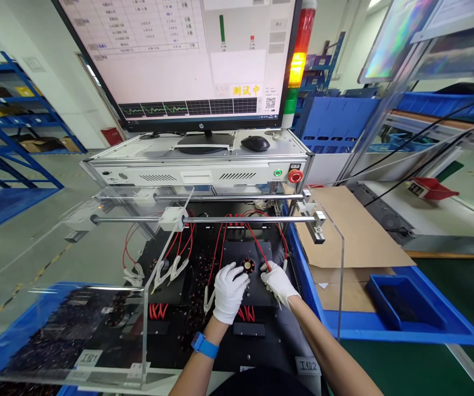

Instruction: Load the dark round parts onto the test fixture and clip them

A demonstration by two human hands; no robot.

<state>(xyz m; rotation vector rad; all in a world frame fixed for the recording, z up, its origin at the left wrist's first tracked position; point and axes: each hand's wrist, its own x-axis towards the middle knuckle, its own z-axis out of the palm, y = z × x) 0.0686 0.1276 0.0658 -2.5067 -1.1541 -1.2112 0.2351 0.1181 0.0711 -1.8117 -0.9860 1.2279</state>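
Note:
Both my hands wear white gloves and reach into a test fixture. My left hand (229, 291) rests on the black fixture plate (262, 252), its fingers touching the left side of a small round copper-wound part (248, 266). My right hand (277, 281) is at the part's right side, fingers pinched on a red wire clip (265, 266). Several red wires (220, 242) run from the rail above down to the plate. More white clips (170, 270) hang unused to the left. A blue band is on my left wrist.
A clear acrylic guard (138, 258) with a steel rail (237, 219) frames the fixture. Behind stand a tester box with red stop button (295, 176), monitor (179, 55), mouse (255, 143) and signal tower (298, 66) lit yellow. Blue trays (402, 308) and cardboard (352, 231) lie right.

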